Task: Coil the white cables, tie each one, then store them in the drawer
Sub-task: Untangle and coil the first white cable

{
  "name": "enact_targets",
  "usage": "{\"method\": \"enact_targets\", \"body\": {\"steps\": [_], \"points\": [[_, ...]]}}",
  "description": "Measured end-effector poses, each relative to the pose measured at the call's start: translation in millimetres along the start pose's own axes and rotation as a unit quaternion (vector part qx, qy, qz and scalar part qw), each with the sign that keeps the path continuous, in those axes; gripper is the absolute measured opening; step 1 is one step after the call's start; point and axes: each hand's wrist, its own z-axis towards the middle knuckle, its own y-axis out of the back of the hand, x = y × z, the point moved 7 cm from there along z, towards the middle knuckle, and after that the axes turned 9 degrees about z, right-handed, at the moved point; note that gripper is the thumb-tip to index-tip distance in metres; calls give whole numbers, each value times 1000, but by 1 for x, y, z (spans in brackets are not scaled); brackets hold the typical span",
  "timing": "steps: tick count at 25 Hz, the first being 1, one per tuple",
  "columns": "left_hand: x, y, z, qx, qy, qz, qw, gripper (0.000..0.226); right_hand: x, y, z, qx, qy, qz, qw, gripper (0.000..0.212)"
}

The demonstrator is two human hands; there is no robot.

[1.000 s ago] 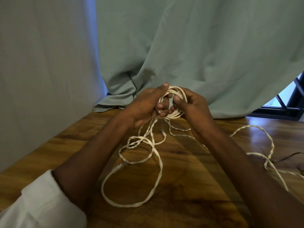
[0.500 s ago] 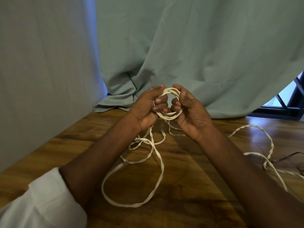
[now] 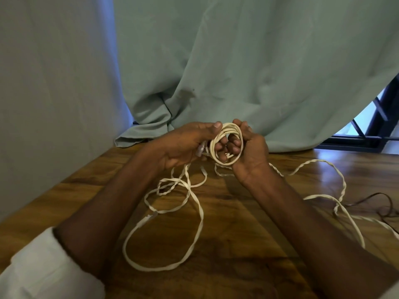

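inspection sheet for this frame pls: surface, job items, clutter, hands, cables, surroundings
Surface: wooden table, glossy, with glare at the right.
Job's things: small coil of white cable held above the table between both hands; no tie seen on it; drawer not in view.
Clutter: nothing seen.
Hands: left hand grips the coil's left side; right hand grips its right side, fingers curled through the loops.
Cables: uncoiled white cable trails from the coil in loose loops on the table; more white cable loops at the right; thin dark cable at the right edge.
Surroundings: pale green curtain behind the table, its hem lying on the back edge; dark window frame at the right.
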Motion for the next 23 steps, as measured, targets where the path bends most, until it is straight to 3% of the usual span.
{"method": "enact_targets", "body": {"steps": [5,9,13,16,23], "points": [[-7,1,-1,-46,-21,-43,998,40,11,-5,-2,25,62,-40,997,22],[-3,4,3,-99,-29,-84,991,39,16,-10,-10,44,88,-142,985,24],[-5,7,4,-120,-60,55,989,41,29,-9,-18,1,159,-235,959,27],[-1,19,7,-130,-56,86,986,42,31,-7,-19,6,163,-228,960,28],[-2,32,5,-146,-71,23,986,42,22,-14,-21,47,144,-360,920,29]]}}
